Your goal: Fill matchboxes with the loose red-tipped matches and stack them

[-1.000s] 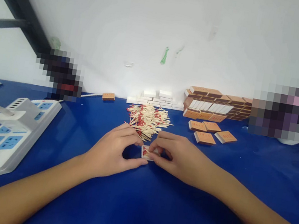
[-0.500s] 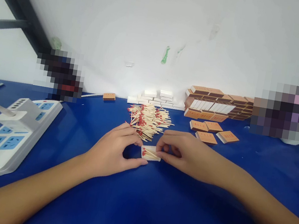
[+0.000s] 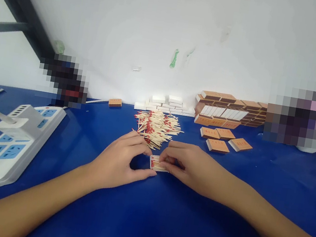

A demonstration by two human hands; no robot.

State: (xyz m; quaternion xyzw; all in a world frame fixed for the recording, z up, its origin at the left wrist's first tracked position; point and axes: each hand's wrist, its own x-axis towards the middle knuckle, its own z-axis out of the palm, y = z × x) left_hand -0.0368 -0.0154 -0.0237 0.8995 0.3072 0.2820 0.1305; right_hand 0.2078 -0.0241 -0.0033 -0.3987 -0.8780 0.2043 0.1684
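A small white matchbox tray (image 3: 163, 170) lies on the blue tabletop, with several red-tipped matches (image 3: 154, 161) in it, their heads toward the left end. My left hand (image 3: 123, 159) grips the tray's left end between thumb and fingers. From the right, my right hand (image 3: 187, 162) reaches over the tray, thumb and forefinger pinched on the matches inside and covering part of them. Just beyond both hands is a loose heap of matches (image 3: 158, 128), heads mostly to the left.
White matchbox trays (image 3: 175, 100) are stacked along the wall behind the heap. Right of them stand piled orange matchboxes (image 3: 218, 122), several more lying in front (image 3: 217, 146). One matchbox (image 3: 115, 102) sits alone at the back. A power strip (image 3: 16, 147) with a plugged-in cable occupies the left side.
My right hand has moved slightly left and down, its fingertips now farther over the tray and the matches. My left hand keeps its grip, almost unmoved.
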